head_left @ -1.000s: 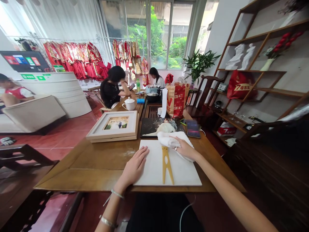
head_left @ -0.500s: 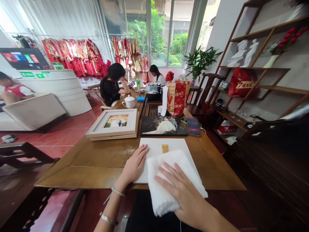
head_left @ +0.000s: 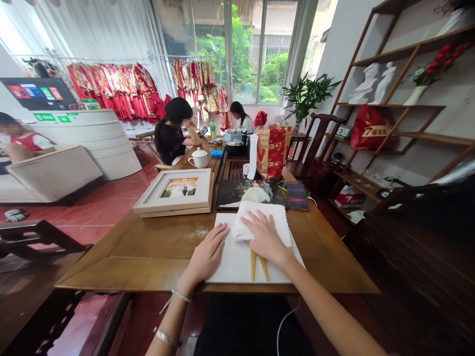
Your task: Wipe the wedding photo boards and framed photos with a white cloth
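A white board (head_left: 232, 264) lies on the wooden table right in front of me. My left hand (head_left: 208, 252) rests along its left edge, fingers stretched out and holding nothing. My right hand (head_left: 267, 237) presses flat, fingers spread, on a folded white towel (head_left: 243, 231) over the board's far part. Two narrow yellow strips (head_left: 253, 267) show on the board below the towel; whatever joins them is covered. Beyond the board lies a dark photo panel (head_left: 232, 190) with a pale gown in it, its near part overlapped by the towel.
Left of the panel, framed pictures (head_left: 148, 201) are stacked on the table (head_left: 122, 262). A phone (head_left: 298, 195), a red paper bag (head_left: 273, 153) and a white lidded cup (head_left: 199, 157) stand farther off. Two people sit at the far end. Wooden shelves (head_left: 403, 105) are at the right.
My right hand has slid the towel away from me, to the board's far side. The yellow strips are uncovered, and the yellow eared top is now hidden. My left hand stays put.
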Tool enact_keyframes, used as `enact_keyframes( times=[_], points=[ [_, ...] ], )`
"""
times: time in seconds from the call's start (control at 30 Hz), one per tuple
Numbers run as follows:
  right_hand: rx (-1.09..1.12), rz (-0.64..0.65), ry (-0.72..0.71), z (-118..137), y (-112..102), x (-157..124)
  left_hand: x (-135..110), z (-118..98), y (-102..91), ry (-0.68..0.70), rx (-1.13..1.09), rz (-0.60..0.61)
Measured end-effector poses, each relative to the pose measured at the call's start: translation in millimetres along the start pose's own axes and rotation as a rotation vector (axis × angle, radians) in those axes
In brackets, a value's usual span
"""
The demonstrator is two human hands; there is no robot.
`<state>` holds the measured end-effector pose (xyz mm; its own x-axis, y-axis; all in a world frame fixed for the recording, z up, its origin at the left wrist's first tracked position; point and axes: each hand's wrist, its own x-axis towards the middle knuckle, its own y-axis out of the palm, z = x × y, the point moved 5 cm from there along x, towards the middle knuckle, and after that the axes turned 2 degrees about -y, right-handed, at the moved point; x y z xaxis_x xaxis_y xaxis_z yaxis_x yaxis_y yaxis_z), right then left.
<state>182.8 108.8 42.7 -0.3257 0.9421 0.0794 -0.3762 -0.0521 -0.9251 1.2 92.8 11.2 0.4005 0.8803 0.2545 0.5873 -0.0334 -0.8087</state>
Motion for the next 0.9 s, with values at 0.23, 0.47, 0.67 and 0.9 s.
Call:
enact_keyframes(
  times=[0.23,0.47,0.67,0.9],
  points=[
    [-0.086,0.077,-0.161,73,23,-57,3,1,-1.0,-0.012,-0.059,-0.006],
    [0.143,0.345,-0.219,102,36,-109,4,4,1.0,-0.076,-0.113,0.017],
    [0.083,0.125,-0.155,58,11,-86,1,1,6.4,-0.039,-0.019,-0.05],
    [0.06,0.165,-0.213,23,-3,2,1,-3,4.4,-0.029,0.041,-0.024]
  ],
)
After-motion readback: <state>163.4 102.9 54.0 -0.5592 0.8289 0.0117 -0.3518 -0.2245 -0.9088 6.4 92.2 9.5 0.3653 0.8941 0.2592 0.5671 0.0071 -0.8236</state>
